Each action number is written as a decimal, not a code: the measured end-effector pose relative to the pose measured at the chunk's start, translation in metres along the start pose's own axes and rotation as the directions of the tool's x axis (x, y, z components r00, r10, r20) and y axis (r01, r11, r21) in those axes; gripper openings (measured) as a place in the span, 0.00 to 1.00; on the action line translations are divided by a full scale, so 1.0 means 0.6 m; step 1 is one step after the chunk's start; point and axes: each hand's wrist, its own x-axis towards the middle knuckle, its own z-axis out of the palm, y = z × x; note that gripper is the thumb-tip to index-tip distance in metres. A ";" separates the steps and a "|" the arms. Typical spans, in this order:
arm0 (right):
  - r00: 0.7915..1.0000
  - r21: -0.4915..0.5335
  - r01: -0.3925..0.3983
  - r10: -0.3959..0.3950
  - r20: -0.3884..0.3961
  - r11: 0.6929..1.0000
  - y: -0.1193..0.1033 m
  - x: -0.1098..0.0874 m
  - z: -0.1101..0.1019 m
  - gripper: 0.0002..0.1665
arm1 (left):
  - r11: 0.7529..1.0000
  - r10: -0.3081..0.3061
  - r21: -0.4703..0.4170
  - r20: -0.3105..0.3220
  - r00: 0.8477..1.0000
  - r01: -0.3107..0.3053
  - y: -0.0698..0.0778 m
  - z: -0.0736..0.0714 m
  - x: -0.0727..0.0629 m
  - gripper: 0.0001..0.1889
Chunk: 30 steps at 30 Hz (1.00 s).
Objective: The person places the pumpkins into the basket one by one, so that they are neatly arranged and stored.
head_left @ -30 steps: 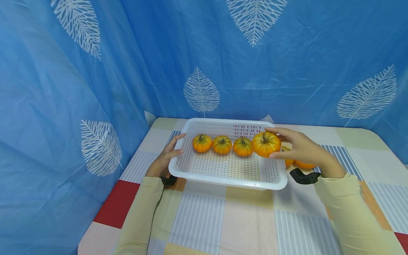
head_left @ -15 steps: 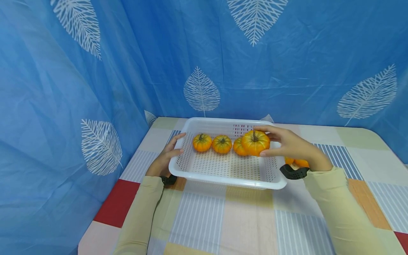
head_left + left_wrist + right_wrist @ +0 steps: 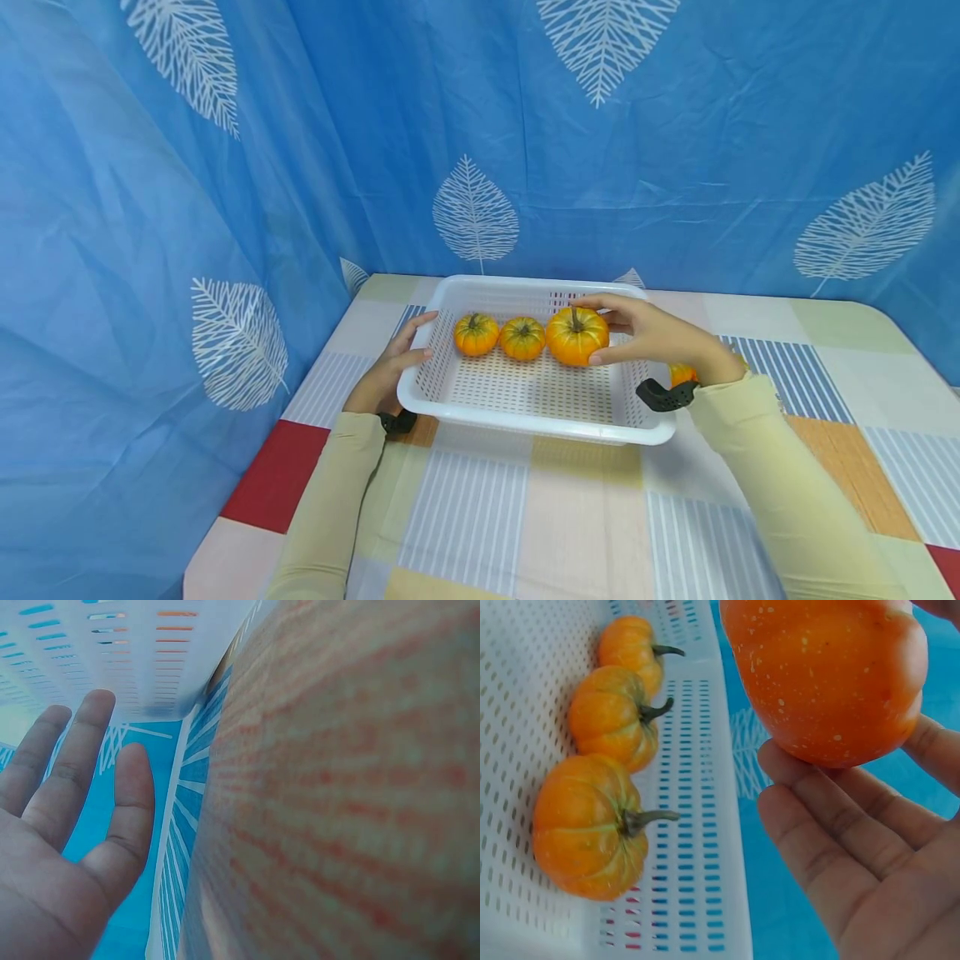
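My right hand [image 3: 637,329] grips an orange pumpkin [image 3: 577,337] between thumb and fingers, raised over the right half of a white plastic basket [image 3: 525,430]. Two smaller pumpkins, one at the left [image 3: 476,335] and one beside it [image 3: 522,339], sit in the basket; the held pumpkin hides a third in the head view. The right wrist view shows that third small pumpkin [image 3: 589,829] in line with the others, stems up. At the basket's left end is my left hand [image 3: 390,372], thumb and fingers apart and fairly straight, fingertips by the wall.
More orange pumpkins [image 3: 682,374] lie on the table right of the basket, mostly hidden by my right wrist. A checked cloth [image 3: 585,517] covers the table. Blue curtains [image 3: 360,125] with white leaf prints hang behind and to the left.
My right hand has carried the held pumpkin leftward, from the basket's right end to in front of the third small pumpkin, which it now covers. The left hand and basket stay put.
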 end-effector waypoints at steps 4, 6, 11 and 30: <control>0.999 0.010 0.028 -0.028 0.033 1.000 0.007 0.019 0.005 0.46 | 1.000 0.002 -0.006 0.006 1.000 -0.002 -0.001 0.000 0.000 0.42; 0.998 0.004 0.036 -0.036 0.049 0.999 0.010 0.027 0.007 0.47 | 1.000 -0.002 -0.009 0.005 1.000 0.002 -0.001 0.000 0.000 0.42; 0.996 0.013 0.023 -0.024 0.087 1.000 0.013 0.043 0.014 0.47 | 1.000 -0.008 -0.004 0.001 1.000 0.008 0.000 0.001 0.000 0.42; 0.980 0.006 0.027 -0.028 0.199 1.000 0.025 0.094 0.049 0.46 | 1.000 -0.002 -0.001 0.004 1.000 0.002 0.001 0.000 0.001 0.43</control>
